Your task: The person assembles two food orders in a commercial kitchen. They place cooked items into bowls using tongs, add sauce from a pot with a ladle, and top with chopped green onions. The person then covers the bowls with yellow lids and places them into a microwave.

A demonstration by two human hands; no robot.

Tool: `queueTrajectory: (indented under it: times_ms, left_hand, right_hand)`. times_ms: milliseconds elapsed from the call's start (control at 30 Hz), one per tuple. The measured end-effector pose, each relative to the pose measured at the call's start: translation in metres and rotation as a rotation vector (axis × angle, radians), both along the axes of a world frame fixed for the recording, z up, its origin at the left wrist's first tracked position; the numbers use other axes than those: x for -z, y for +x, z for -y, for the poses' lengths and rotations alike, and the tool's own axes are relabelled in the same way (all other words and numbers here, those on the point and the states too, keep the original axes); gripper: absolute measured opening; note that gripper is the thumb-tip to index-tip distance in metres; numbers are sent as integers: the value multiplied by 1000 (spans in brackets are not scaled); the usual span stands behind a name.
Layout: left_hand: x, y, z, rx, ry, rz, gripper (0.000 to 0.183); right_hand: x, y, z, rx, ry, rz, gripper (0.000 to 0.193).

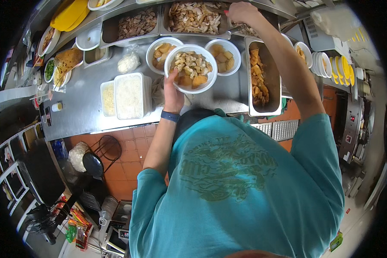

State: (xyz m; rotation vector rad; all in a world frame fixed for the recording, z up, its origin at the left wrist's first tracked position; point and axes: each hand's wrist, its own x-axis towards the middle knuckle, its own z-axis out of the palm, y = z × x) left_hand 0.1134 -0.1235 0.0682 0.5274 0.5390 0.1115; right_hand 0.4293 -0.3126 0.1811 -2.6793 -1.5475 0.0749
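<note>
My left hand [173, 92] grips the rim of a round white bowl [191, 88] from its left side. In the bowl, pale sliced meat lies over chunks that look like potato. My right arm reaches far forward, and my right hand [244, 13] is closed over the steel pans at the back. A utensil with a red handle [226, 13] shows at its fingers, its far part reaching over a pan of sliced meat [194, 19]; its exact kind is unclear. Behind the held bowl stand two similar bowls, a left one [152, 55] and a right one [228, 60], both with chunks inside.
A deep steel pan [265, 112] of orange-brown chunks stands at the right. Stacked lidded white containers [130, 96] and a tied plastic bag [128, 62] are on the left of the steel counter [79, 107]. Another meat pan [137, 26] sits back left; a stool [93, 163] stands below.
</note>
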Motion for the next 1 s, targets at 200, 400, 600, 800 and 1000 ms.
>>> queueTrajectory:
  times_ms: [200,400,600,800,1000]
  left_hand:
    - [7,3,0,1,-13,-25,47]
    - [19,17,-3,-82,-30,-40,46]
    - [19,40,-4,-47,-108,50,45]
    - [13,39,-6,2,-167,54,51]
    - [1,23,-7,44,-209,49,62]
  right_hand:
    - [17,41,11,332,-83,-480,44]
    - [-14,-4,53,554,-57,-751,45]
    - [-51,-72,77,626,86,-1008,39]
    - [-105,-150,95,539,69,-961,38]
    - [-107,-182,71,282,-193,-757,45]
